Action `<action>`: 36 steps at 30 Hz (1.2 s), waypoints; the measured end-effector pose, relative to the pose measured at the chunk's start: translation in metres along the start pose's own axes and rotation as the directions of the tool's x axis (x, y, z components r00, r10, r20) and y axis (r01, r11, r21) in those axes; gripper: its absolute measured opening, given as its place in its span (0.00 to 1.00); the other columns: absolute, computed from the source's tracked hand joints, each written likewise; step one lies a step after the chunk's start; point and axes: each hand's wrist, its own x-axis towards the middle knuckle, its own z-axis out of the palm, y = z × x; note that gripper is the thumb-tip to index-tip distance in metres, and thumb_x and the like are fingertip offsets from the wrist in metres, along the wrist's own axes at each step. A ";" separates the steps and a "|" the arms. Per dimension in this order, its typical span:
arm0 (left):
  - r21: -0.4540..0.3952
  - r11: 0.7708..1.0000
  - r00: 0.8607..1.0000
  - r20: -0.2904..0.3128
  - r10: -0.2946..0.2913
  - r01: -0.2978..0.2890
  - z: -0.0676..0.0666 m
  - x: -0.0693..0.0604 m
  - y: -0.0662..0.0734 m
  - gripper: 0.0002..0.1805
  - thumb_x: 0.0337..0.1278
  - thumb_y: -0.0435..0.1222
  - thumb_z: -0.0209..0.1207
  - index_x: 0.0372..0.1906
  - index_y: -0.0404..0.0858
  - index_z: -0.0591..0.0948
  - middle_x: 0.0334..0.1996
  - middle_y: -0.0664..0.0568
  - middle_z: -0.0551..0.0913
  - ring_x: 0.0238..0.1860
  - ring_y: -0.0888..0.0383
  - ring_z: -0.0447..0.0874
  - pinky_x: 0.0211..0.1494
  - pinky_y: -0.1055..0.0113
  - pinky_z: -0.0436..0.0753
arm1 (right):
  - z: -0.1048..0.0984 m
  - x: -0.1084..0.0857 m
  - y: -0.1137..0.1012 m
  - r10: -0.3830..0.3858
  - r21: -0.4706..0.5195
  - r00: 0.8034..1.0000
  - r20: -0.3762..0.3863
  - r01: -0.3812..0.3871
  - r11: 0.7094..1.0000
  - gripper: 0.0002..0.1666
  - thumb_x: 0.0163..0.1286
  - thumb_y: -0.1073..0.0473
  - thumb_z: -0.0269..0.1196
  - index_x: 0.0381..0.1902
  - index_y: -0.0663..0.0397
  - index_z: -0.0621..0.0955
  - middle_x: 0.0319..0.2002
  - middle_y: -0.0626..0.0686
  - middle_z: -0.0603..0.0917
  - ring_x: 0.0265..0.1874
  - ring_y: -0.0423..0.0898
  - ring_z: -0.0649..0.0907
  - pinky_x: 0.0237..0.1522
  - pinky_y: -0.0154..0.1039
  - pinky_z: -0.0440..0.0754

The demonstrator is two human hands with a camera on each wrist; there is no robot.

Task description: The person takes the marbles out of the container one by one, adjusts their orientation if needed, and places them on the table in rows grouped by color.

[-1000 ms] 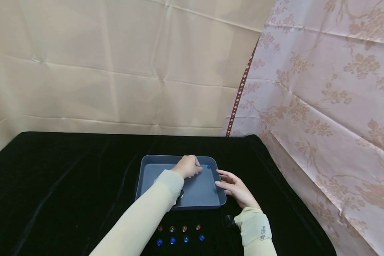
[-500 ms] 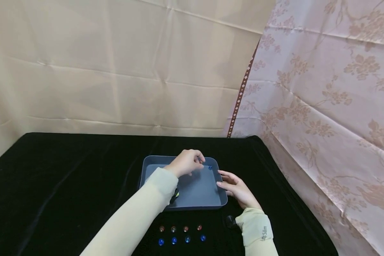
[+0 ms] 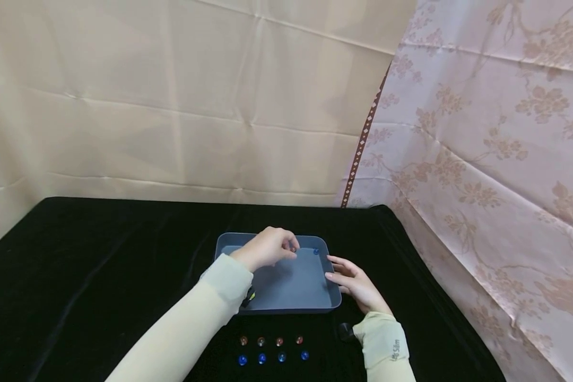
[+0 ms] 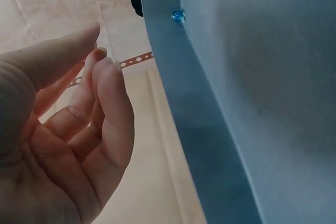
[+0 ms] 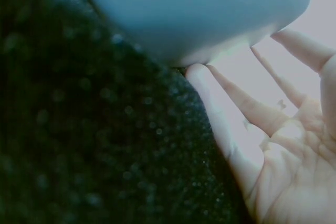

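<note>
My left hand (image 3: 267,248) is over the blue-grey tray (image 3: 296,297) and pinches a small reddish marble (image 3: 293,249) between thumb and fingertips. Most of that marble is hidden behind the fingers in the left wrist view. A blue marble (image 3: 316,251) lies inside the tray by its far right corner; the left wrist view has this blue marble (image 4: 178,16) against the tray wall. On the tray's right side rests my right hand (image 3: 358,286), its fairly straight fingers (image 5: 218,111) touching the outer wall.
In front of the tray, on the black cloth (image 3: 124,276), lie two rows of marbles: reddish and amber marbles (image 3: 279,341) behind, blue marbles (image 3: 262,358) nearer. A beige curtain (image 3: 196,106) hangs behind the table, and a floral curtain (image 3: 482,159) on the right.
My left hand has risen from the tray floor with the reddish marble and moved left and nearer. My right hand stays against the tray's side. The view has shifted slightly.
</note>
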 end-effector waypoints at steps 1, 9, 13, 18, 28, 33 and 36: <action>0.001 1.000 1.000 -0.003 0.006 -0.006 -0.001 -0.002 0.001 0.07 0.64 0.37 0.64 0.45 0.45 0.84 0.33 0.53 0.82 0.35 0.49 0.84 0.31 0.67 0.82 | 0.000 0.000 0.000 -0.001 -0.002 1.000 0.001 0.001 1.000 0.34 0.72 0.55 0.62 0.72 0.51 0.67 0.70 0.65 0.67 0.58 0.53 0.79 0.58 0.48 0.80; 0.041 0.998 0.996 -0.066 0.052 -0.050 -0.015 -0.019 0.005 0.06 0.63 0.38 0.64 0.44 0.48 0.85 0.38 0.56 0.85 0.38 0.59 0.82 0.44 0.64 0.84 | 0.000 -0.001 -0.001 0.016 -0.009 1.000 -0.016 -0.016 1.000 0.34 0.71 0.53 0.62 0.72 0.48 0.68 0.70 0.64 0.68 0.59 0.53 0.79 0.58 0.48 0.80; 0.054 0.997 0.995 -0.082 0.058 -0.054 -0.021 -0.027 0.007 0.06 0.62 0.38 0.65 0.44 0.48 0.85 0.37 0.57 0.85 0.39 0.61 0.82 0.48 0.62 0.84 | 0.000 -0.001 -0.002 0.014 -0.007 1.000 -0.009 -0.014 1.000 0.34 0.71 0.53 0.62 0.72 0.49 0.67 0.70 0.64 0.68 0.59 0.54 0.79 0.58 0.48 0.80; 0.058 0.995 0.994 -0.063 0.085 -0.081 -0.026 -0.036 0.008 0.06 0.61 0.37 0.66 0.42 0.47 0.85 0.35 0.58 0.85 0.37 0.63 0.82 0.46 0.64 0.83 | -0.001 -0.002 -0.002 0.002 -0.008 1.000 0.007 -0.002 1.000 0.35 0.72 0.53 0.61 0.73 0.51 0.66 0.71 0.65 0.66 0.60 0.53 0.79 0.59 0.48 0.80; 0.089 0.987 0.991 0.002 0.137 -0.137 -0.032 -0.053 0.008 0.06 0.60 0.35 0.66 0.41 0.48 0.86 0.36 0.58 0.85 0.38 0.61 0.82 0.42 0.66 0.82 | 0.001 -0.003 -0.002 0.013 -0.013 1.000 -0.012 -0.013 1.000 0.34 0.72 0.54 0.62 0.72 0.50 0.67 0.70 0.65 0.67 0.59 0.53 0.78 0.58 0.48 0.80; 0.096 0.983 0.988 0.022 0.154 -0.155 -0.035 -0.063 0.005 0.06 0.62 0.36 0.65 0.42 0.48 0.86 0.38 0.58 0.86 0.38 0.61 0.82 0.41 0.66 0.81 | 0.001 -0.002 -0.001 0.004 -0.013 1.000 -0.015 -0.004 1.000 0.34 0.72 0.54 0.62 0.72 0.51 0.67 0.70 0.65 0.67 0.59 0.54 0.79 0.58 0.48 0.80; 0.105 0.982 0.987 0.026 0.157 -0.159 -0.035 -0.068 0.004 0.06 0.62 0.36 0.65 0.42 0.48 0.86 0.37 0.59 0.86 0.38 0.63 0.82 0.41 0.66 0.82 | 0.001 -0.002 -0.001 0.008 -0.009 1.000 -0.027 -0.008 1.000 0.33 0.71 0.54 0.62 0.71 0.50 0.68 0.69 0.64 0.69 0.58 0.53 0.79 0.57 0.48 0.81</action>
